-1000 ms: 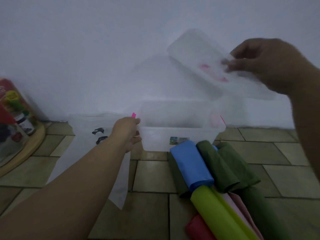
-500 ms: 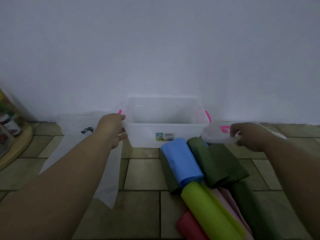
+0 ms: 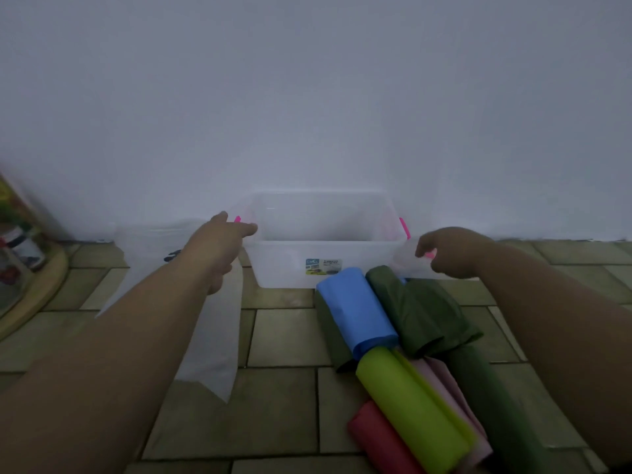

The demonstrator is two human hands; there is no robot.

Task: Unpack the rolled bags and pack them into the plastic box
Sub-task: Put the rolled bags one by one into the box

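left hand [image 3: 222,244] loosely open, touching plastic box [image 3: 284,265] left rim | right hand [image 3: 451,251] pinches lid [image 3: 405,263] beside box's right

One box [image 3: 284,268], one lid [image 3: 405,263], one loose bag [image 3: 212,336], roughly seven rolled bags [image 3: 355,309].

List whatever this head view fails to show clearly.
Head view: printed label on the clear plastic box, text too small.
Grip of the right hand on the translucent lid, hidden behind its knuckles.
The red rolled bag, cut by bottom edge.
Blurred shelf items at left edge.
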